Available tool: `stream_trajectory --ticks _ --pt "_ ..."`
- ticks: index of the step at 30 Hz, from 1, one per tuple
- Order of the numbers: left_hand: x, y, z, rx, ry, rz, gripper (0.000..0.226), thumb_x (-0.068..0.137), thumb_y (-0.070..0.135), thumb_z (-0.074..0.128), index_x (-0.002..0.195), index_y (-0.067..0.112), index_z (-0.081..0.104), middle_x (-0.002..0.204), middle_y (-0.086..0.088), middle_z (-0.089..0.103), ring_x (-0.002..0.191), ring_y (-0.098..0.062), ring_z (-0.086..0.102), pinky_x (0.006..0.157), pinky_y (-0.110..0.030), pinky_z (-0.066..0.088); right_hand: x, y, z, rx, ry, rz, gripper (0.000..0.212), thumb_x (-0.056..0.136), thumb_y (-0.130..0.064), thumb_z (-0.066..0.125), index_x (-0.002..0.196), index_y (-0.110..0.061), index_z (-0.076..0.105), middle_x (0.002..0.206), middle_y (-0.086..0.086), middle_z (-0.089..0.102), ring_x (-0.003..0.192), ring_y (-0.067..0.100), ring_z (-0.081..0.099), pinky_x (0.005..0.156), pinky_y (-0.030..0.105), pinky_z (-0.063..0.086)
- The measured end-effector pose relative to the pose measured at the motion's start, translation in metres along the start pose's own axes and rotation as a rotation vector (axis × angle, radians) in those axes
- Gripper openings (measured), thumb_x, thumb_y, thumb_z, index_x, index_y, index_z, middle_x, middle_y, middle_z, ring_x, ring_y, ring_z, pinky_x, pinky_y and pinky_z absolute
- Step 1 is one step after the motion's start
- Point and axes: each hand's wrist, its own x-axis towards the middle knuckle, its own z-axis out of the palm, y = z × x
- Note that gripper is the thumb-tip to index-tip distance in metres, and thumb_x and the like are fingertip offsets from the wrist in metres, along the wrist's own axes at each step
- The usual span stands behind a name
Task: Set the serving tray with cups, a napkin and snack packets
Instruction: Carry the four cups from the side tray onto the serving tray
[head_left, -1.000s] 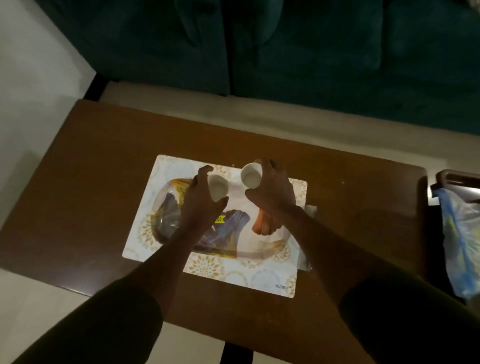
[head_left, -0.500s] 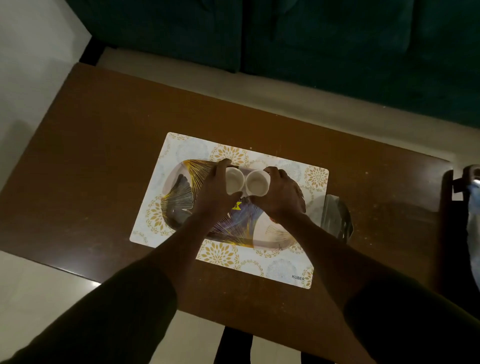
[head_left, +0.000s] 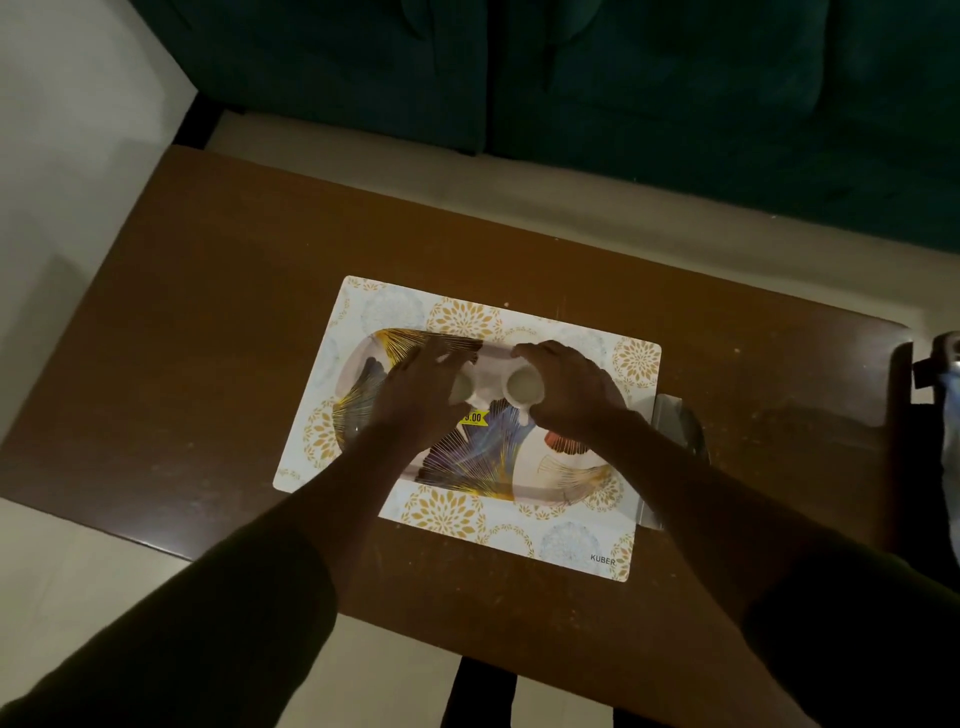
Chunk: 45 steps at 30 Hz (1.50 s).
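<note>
An oval serving tray (head_left: 566, 475) with a gold and blue leaf pattern lies on a patterned placemat (head_left: 457, 317) in the middle of the wooden table. Two small white cups stand side by side on the tray's far half. My left hand (head_left: 415, 395) grips the left cup (head_left: 464, 387). My right hand (head_left: 566, 389) grips the right cup (head_left: 523, 385). Both cups are upright and close together, apart by a small gap. A yellow price sticker (head_left: 474, 417) shows on the tray just below them.
A clear plastic packet (head_left: 675, 431) lies at the placemat's right edge. A blue plastic bag (head_left: 950, 431) sits on a chair at the far right. A dark green sofa (head_left: 571, 93) runs along the far side of the brown table (head_left: 208, 338).
Both hands lowered the two cups from above the tray down onto its far half. The cups came closer together, then parted a little.
</note>
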Motion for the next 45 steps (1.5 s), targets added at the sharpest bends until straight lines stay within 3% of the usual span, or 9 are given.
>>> stream_trajectory --ticks 3,5,9,11,16,19,31,39,45 --pt "-0.008 -0.001 0.003 -0.114 0.058 -0.185 0.065 0.071 0.049 0.076 0.124 0.018 0.054 0.125 -0.01 0.051 0.104 -0.03 0.06 0.076 -0.034 0.051 -0.007 0.003 0.004 -0.058 0.107 0.19 0.071 0.07 -0.061 0.07 0.121 -0.015 0.05 0.109 0.008 0.065 0.095 0.029 0.067 0.071 0.034 0.047" --pt "-0.014 -0.004 0.005 -0.07 0.065 -0.183 0.073 0.066 0.048 0.08 0.127 0.018 0.053 0.124 -0.012 0.051 0.104 -0.032 0.059 0.076 -0.034 0.048 -0.014 0.007 0.007 -0.114 0.124 0.237 0.08 0.067 -0.071 0.065 0.122 -0.015 0.048 0.111 0.007 0.065 0.096 0.029 0.066 0.075 0.039 0.05" --pt "-0.021 -0.011 0.008 0.029 -0.002 -0.067 0.079 0.072 0.011 0.077 0.141 0.024 0.041 0.147 -0.007 0.038 0.129 -0.033 0.045 0.104 -0.045 0.04 -0.022 0.009 0.012 0.002 0.055 0.0 0.087 0.067 -0.028 0.078 0.141 -0.022 0.032 0.14 0.001 0.047 0.123 0.029 0.052 0.097 0.045 0.047" --pt "-0.022 -0.011 0.011 -0.057 -0.018 -0.099 0.079 0.073 -0.006 0.067 0.142 0.024 0.041 0.147 -0.003 0.042 0.13 -0.029 0.047 0.105 -0.044 0.039 -0.022 0.008 0.013 -0.032 0.034 -0.059 0.082 0.07 -0.015 0.072 0.142 -0.026 0.034 0.144 -0.003 0.045 0.128 0.028 0.047 0.104 0.049 0.042" --pt "-0.016 0.002 0.015 -0.234 0.111 -0.3 0.068 0.071 0.031 0.081 0.128 0.012 0.05 0.122 -0.01 0.059 0.108 -0.027 0.059 0.078 -0.039 0.05 -0.025 0.003 0.021 0.083 0.204 0.128 0.064 0.074 -0.042 0.075 0.125 -0.017 0.047 0.116 0.008 0.062 0.107 0.026 0.058 0.084 0.039 0.051" --pt "-0.011 0.011 0.021 -0.366 0.112 -0.271 0.081 0.07 0.026 0.084 0.136 0.009 0.042 0.131 -0.013 0.052 0.117 -0.027 0.052 0.086 -0.039 0.05 -0.028 0.001 0.027 0.137 0.219 0.16 0.074 0.069 -0.057 0.075 0.122 -0.012 0.049 0.12 0.009 0.059 0.11 0.025 0.053 0.084 0.032 0.042" --pt "0.008 0.008 0.027 -0.396 0.163 -0.105 0.065 0.073 -0.002 0.073 0.133 0.01 0.051 0.132 -0.011 0.058 0.119 -0.026 0.056 0.094 -0.034 0.05 -0.018 -0.009 0.031 0.128 0.356 0.054 0.058 0.077 -0.024 0.077 0.13 -0.013 0.056 0.116 0.005 0.07 0.107 0.02 0.065 0.082 0.018 0.034" --pt "0.012 0.009 0.029 -0.407 0.165 -0.119 0.067 0.074 0.0 0.073 0.136 0.01 0.05 0.136 -0.009 0.056 0.123 -0.024 0.055 0.096 -0.03 0.046 -0.013 -0.005 0.032 0.169 0.285 0.06 0.069 0.072 -0.017 0.076 0.136 -0.014 0.049 0.125 0.006 0.066 0.114 0.024 0.061 0.092 0.034 0.049" --pt "0.009 0.009 0.023 -0.409 0.109 -0.115 0.076 0.073 -0.004 0.069 0.142 0.012 0.042 0.146 -0.01 0.044 0.132 -0.026 0.045 0.102 -0.037 0.046 -0.014 -0.002 0.035 0.184 0.3 0.059 0.07 0.073 -0.018 0.077 0.137 -0.015 0.048 0.126 0.007 0.065 0.115 0.024 0.06 0.091 0.032 0.047"
